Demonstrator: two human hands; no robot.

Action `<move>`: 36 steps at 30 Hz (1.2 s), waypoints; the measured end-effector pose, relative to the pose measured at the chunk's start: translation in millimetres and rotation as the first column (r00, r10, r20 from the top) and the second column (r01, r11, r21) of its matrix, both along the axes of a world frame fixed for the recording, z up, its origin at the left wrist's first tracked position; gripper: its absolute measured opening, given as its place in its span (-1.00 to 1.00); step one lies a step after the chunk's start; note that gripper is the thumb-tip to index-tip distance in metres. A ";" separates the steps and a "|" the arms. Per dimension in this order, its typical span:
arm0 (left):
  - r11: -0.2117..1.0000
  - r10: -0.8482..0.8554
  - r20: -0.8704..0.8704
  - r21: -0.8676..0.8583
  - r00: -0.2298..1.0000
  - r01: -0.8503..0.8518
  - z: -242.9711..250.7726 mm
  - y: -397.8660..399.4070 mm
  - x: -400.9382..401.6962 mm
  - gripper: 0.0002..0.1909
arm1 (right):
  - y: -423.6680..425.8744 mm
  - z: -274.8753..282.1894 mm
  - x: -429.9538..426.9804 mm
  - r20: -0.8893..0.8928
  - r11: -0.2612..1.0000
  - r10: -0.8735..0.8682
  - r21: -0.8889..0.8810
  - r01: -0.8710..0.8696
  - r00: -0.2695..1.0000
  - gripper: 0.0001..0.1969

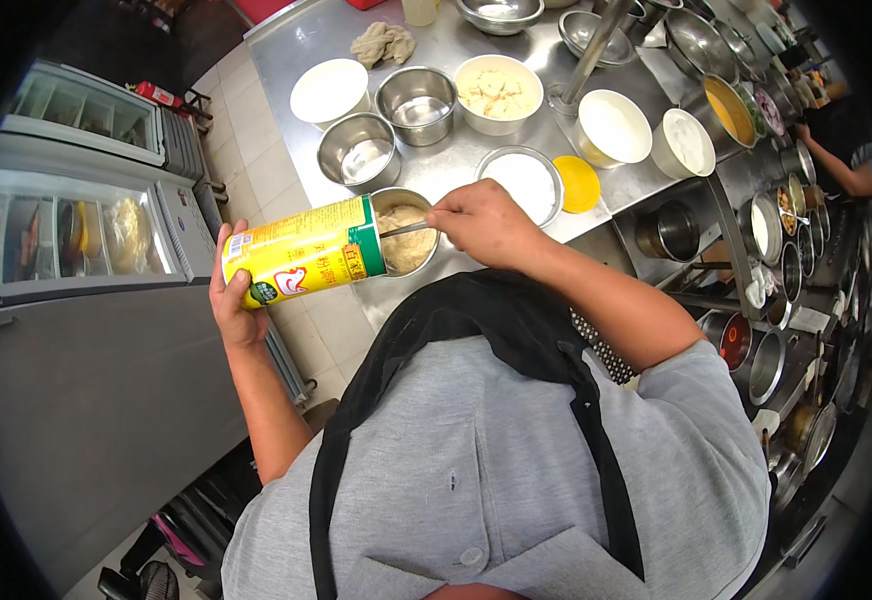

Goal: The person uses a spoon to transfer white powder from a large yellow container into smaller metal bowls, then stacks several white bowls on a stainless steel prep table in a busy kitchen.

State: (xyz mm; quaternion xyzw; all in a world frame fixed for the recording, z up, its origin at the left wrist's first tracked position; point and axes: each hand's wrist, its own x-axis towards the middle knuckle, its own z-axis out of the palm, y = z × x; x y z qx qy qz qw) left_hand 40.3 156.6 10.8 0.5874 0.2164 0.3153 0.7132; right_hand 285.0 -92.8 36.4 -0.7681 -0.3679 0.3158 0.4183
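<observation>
My left hand point(235, 292) grips the base of a large yellow seasoning powder canister point(301, 251) with a green rim, tipped on its side. Its mouth is over the edge of a steel pot of tan powder point(410, 244). My right hand point(485, 225) holds the handle of a metal spoon point(404, 228); the spoon's far end is hidden at the canister's mouth. Just beyond my right hand stands a steel bowl of white granules point(520, 180), with a round yellow lid point(577, 184) beside it. Two steel pots point(359, 154) point(417, 105) showing no visible contents stand farther left.
On the steel table point(278, 75) are a tub of pale yellow powder point(499, 94), white tubs point(614, 127), a crumpled cloth point(383, 45) and an upright metal post point(593, 52). Glass-topped freezers point(76, 232) stand left. At far right, a person's arm point(833, 161) is near more pans.
</observation>
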 end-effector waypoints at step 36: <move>0.972 -0.013 0.165 -0.228 0.986 0.051 -30.0 9.1 -19.1 -0.11 | -11.8 23.1 4.6 0.059 0.997 -0.070 -0.017 0.071 0.996 -0.72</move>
